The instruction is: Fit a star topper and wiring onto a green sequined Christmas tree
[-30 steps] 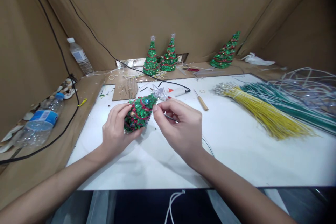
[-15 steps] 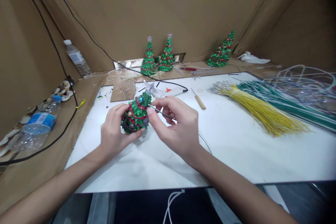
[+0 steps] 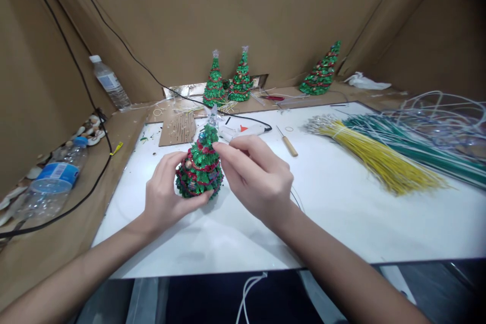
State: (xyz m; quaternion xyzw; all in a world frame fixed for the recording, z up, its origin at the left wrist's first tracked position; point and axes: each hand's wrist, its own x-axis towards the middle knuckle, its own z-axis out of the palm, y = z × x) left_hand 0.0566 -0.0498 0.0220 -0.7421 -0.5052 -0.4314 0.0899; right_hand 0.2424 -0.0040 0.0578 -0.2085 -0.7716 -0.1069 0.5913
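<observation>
Tree (image 3: 200,176) being cupped by left hand (image 3: 167,190), garland (image 3: 207,167) probably being tweaked by right hand (image 3: 258,174), pinched, contents hidden; steadiness being needed next.

A flat white board with a dark edge (image 3: 341,233) lies across a brown-covered worktop (image 3: 129,126). On the board rest a tied bundle of thin yellow strands (image 3: 387,164), a bundle of green and white strands (image 3: 425,147) just behind it, a pointed awl with a wooden handle (image 3: 290,147), a white glue gun with an orange trigger (image 3: 254,130) and a ridged brown cardboard piece (image 3: 177,129). Two star-topped green tinsel trees (image 3: 214,83) stand along the worktop's rear, near a slim red-handled tool (image 3: 274,97).
</observation>
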